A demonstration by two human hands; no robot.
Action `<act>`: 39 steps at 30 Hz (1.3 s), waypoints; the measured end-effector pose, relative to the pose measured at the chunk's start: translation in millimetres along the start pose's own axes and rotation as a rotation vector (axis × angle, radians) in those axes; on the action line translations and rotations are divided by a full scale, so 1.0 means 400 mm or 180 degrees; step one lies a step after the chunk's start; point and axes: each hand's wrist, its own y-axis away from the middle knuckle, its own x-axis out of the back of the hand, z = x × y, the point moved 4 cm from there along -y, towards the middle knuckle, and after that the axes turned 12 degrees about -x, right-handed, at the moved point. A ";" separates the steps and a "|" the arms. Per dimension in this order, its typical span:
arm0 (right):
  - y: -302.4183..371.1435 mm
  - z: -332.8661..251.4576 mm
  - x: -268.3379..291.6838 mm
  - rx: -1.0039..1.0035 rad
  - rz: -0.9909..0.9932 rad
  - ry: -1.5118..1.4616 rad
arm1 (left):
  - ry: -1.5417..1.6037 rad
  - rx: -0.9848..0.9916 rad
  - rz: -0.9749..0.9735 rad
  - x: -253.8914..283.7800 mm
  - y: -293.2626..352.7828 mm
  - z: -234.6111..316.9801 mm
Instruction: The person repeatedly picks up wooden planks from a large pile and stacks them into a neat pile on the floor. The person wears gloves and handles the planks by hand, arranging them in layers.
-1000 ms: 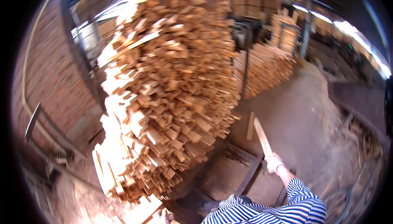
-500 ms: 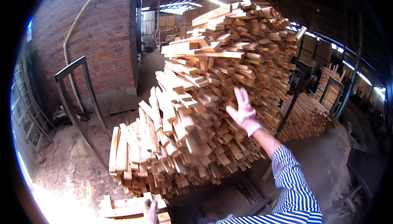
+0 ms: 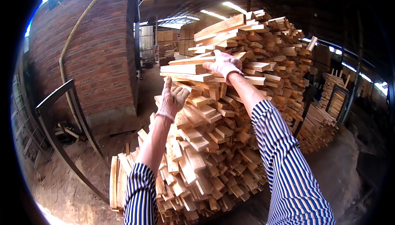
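A tall heap of sawn wooden strips (image 3: 230,138) fills the middle, their cut ends facing many ways. My right hand (image 3: 225,65), in a pale pink glove, is high on the heap, its thumb and fingers around the right end of a light wooden strip (image 3: 185,69). Lower and to the left is my left hand (image 3: 173,100), gloved too. One of its fingers points up near the left end of another strip (image 3: 187,77) just below; the others are half bent, with nothing seen in them. Striped sleeves cover both arms.
A dark metal frame (image 3: 55,97) stands at the left, before a brick wall (image 3: 98,52) with a yellowish pipe (image 3: 76,29). Behind the heap at right is another wood stack (image 3: 314,128). Longer strips (image 3: 218,27) jut out at the heap's top.
My left hand has come up from the boards at the bottom to the heap's upper left side. My right hand has moved up and left onto a strip.
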 end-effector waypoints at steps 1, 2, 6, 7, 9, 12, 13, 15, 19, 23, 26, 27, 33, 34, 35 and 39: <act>-0.026 0.024 -0.012 0.0048 0.0046 -0.0004 | 0.0024 0.0061 0.0565 -0.025 -0.032 -0.047; 0.053 -0.102 0.061 0.0352 0.0024 -0.0400 | 0.0422 0.0770 -0.0330 0.036 -0.157 0.158; 0.043 -0.043 -0.014 0.0467 0.0163 0.0359 | -0.0369 0.0211 0.0121 -0.032 -0.123 0.002; 0.086 -0.080 0.009 0.0338 0.0128 0.0568 | -0.0698 0.0159 0.0172 -0.048 -0.126 0.033; 0.154 -0.156 -0.019 0.0570 0.0216 0.0264 | -0.1134 0.0281 -0.0550 -0.020 -0.166 0.092; 0.277 -0.195 -0.072 0.0891 0.0634 0.0785 | -0.0826 0.0349 -0.0982 0.002 -0.154 0.076; 0.315 -0.205 -0.073 0.1098 0.0881 0.0549 | -0.1214 -0.0185 -0.1251 0.036 -0.187 0.122; 0.368 -0.238 -0.162 0.1021 0.1994 0.0828 | -0.1872 -0.1043 -0.1507 0.106 -0.222 0.175; 0.358 -0.150 -0.286 0.1198 0.2190 0.0709 | -0.2398 -0.1477 -0.1683 0.139 -0.140 0.065; 0.420 -0.016 -0.277 0.0700 0.1781 0.1146 | -0.2074 -0.0534 -0.1069 0.072 -0.044 0.084; 0.605 0.060 -0.226 0.0712 -0.0205 -0.0574 | -0.3019 -0.1587 -0.1351 0.131 0.096 0.199; 0.624 0.090 -0.229 0.0913 -0.0403 -0.1213 | -0.2922 -0.1339 -0.1359 0.095 0.186 0.170; 0.603 0.140 -0.270 -0.0231 -0.2341 -0.3486 | -0.1385 0.0686 -0.0479 0.060 0.442 0.082; 0.619 0.135 -0.305 -0.0084 -0.2295 -0.3948 | -0.1507 0.0855 -0.0401 0.080 0.435 0.055; 0.634 0.133 -0.341 0.0057 -0.2308 -0.4423 | -0.1508 0.1151 -0.0388 0.116 0.425 0.047; 0.843 -0.004 -0.281 0.0718 -0.2781 -0.4569 | -0.2461 0.0362 0.0248 0.204 0.642 0.302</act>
